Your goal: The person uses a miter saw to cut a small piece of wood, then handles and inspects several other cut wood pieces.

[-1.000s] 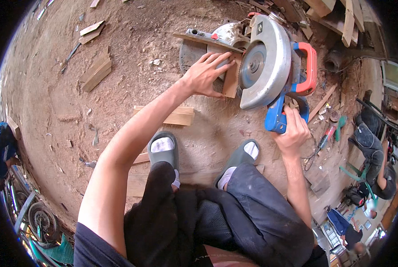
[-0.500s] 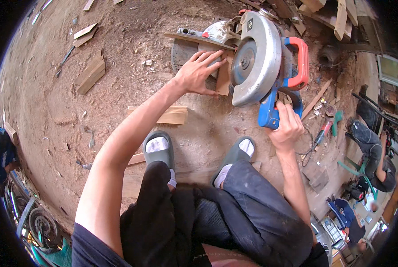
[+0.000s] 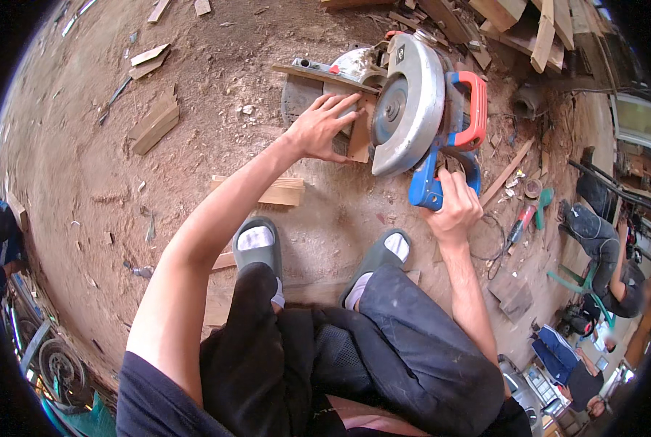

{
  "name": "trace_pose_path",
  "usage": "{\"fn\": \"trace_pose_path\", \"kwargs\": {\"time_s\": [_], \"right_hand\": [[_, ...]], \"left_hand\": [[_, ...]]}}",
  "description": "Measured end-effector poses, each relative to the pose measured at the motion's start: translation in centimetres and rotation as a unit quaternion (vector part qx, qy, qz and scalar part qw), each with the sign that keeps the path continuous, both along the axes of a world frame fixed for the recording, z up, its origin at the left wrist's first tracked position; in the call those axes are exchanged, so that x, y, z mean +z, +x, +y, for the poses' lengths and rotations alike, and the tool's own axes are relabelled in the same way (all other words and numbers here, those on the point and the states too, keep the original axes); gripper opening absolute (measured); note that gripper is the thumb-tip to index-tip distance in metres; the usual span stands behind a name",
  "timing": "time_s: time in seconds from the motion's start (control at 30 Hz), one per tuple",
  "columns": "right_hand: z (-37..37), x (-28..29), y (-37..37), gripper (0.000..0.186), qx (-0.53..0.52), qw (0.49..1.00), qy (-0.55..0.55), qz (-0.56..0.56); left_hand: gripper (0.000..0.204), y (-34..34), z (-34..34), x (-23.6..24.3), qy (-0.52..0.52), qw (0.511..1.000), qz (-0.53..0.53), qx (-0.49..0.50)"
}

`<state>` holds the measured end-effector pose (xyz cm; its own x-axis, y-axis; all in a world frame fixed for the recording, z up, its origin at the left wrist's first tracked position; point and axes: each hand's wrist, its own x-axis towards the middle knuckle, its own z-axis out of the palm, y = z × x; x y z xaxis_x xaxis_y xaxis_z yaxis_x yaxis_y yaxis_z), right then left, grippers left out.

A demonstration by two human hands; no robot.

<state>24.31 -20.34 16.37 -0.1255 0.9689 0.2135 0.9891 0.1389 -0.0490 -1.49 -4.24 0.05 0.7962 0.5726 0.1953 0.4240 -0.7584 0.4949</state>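
Earthen floor (image 3: 325,213), reddish brown, littered with wood scraps and debris. On it, upper middle of the view, in front of the feet: one miter saw (image 3: 421,98), with silver guard, round blade (image 3: 391,111), red carrying handle (image 3: 475,111) and blue trigger handle (image 3: 424,189). On the saw's base, far end at a narrow fence strip (image 3: 316,76): one brown wooden board (image 3: 359,146), just left of the blade; contact between the two impossible to tell. Left hand (image 3: 320,130): fingers spread, laid over the board, thumb at its near end. Right hand (image 3: 454,204): closed around the blue trigger handle. Nearer the feet: stack of pale wood strips (image 3: 283,192), left of centre; pair of grey slides (image 3: 258,255) over white socks. To the left: flat wood offcuts (image 3: 156,131). To the right: red-bodied hand tool (image 3: 521,224), beside a green object (image 3: 544,208) of unclear kind. Upper right: heap of timber (image 3: 499,14). Far right: person in dark clothes (image 3: 593,231). Lower left: dark wheel (image 3: 61,365).
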Motion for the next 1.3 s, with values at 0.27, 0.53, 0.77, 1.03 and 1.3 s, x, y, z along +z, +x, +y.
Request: {"fn": "trace_pose_path", "kwargs": {"time_s": [0.27, 0.53, 0.77, 1.03, 1.3], "right_hand": [[0.0, -0.2, 0.0, 0.060, -0.002, 1.000, 0.003, 0.005], [-0.1, -0.2, -0.1, 0.058, -0.010, 1.000, -0.006, 0.007], [0.6, 1.7, -0.5, 0.055, -0.009, 1.000, -0.023, 0.012], [0.8, 1.8, -0.6, 0.049, -0.003, 1.000, -0.018, 0.022], [0.8, 2.1, -0.8, 0.047, -0.010, 0.999, -0.030, 0.023]], "left_hand": [[0.104, -0.1, -0.1, 0.2, -0.007, 1.000, -0.012, 0.000], [0.101, 0.0, -0.1, 0.1, -0.001, 1.000, -0.009, 0.005], [0.091, -0.1, -0.1, -0.2, -0.005, 1.000, 0.003, 0.003], [0.090, -0.1, 0.1, -0.8, 0.003, 1.000, -0.019, -0.005], [0.093, 0.0, 0.1, -1.5, 0.014, 1.000, -0.022, -0.013]]}}
